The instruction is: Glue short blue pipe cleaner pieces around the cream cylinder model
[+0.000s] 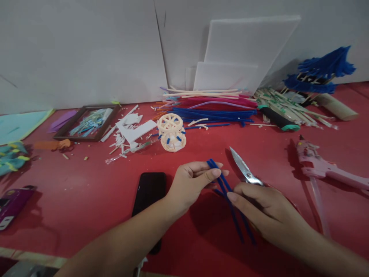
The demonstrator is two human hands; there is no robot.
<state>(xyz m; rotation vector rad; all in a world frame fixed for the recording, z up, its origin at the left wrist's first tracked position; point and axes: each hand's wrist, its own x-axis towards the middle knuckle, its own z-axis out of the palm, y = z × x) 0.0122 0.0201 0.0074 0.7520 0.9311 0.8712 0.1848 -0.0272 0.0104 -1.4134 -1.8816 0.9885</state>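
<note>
Blue pipe cleaners (235, 219) run slantwise between my two hands, their lower ends hanging free over the red table. My left hand (191, 182) pinches them near their upper ends between thumb and fingers. Lower down, my right hand (265, 209) is closed on the same strips, thumb on top. Just beyond the right hand lie scissors (245, 169) with the blades apart; that hand hides most of their handles, and whether it touches them I cannot tell. A cream pipe-cleaner piece with a spoked wheel top and short blue bits (171, 132) stands farther back.
A black phone (150, 190) lies beside my left forearm. At the right rests a pink glue gun (319, 165). Bundled pipe cleaners (213, 114), white foam scraps (137, 130) and a brown frame (83, 138) line the back. White boards (245, 46) lean on the wall.
</note>
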